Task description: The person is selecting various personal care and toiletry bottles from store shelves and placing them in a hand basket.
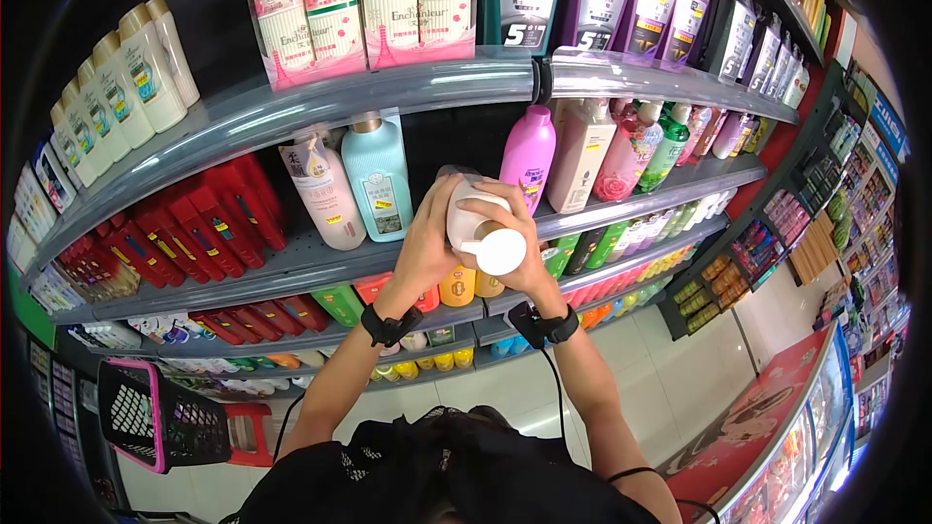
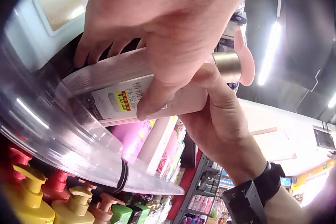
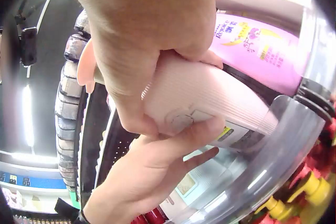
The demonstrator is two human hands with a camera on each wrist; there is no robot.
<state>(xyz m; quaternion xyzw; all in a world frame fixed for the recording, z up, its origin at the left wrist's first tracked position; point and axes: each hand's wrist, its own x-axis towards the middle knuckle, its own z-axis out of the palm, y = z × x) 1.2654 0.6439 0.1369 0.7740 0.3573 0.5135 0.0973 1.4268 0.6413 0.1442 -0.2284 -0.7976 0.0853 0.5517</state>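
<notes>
A pale pink ribbed pump bottle (image 1: 464, 218) is held between both hands at the middle shelf, its pump top (image 1: 500, 251) towards the head camera. My left hand (image 1: 427, 238) grips its left side; in the left wrist view the thumb lies beside a label with a yellow price sticker (image 2: 123, 101). From the other side my right hand (image 1: 519, 233) wraps the bottle near its shoulder, below the gold collar (image 2: 227, 66). The bottle's base is close to the clear shelf lip (image 3: 283, 134). A light blue bottle (image 1: 377, 180) stands to the left, a bright pink bottle (image 1: 529, 155) to the right.
Upper shelf (image 1: 427, 82) overhangs the hands, carrying boxed Enchanteur bottles (image 1: 417, 0). Red boxes (image 1: 209, 223) fill the middle shelf's left end. Yellow pump bottles (image 2: 29, 198) stand below. A black basket with a pink rim (image 1: 155, 417) and a red stool (image 1: 250, 432) are at lower left.
</notes>
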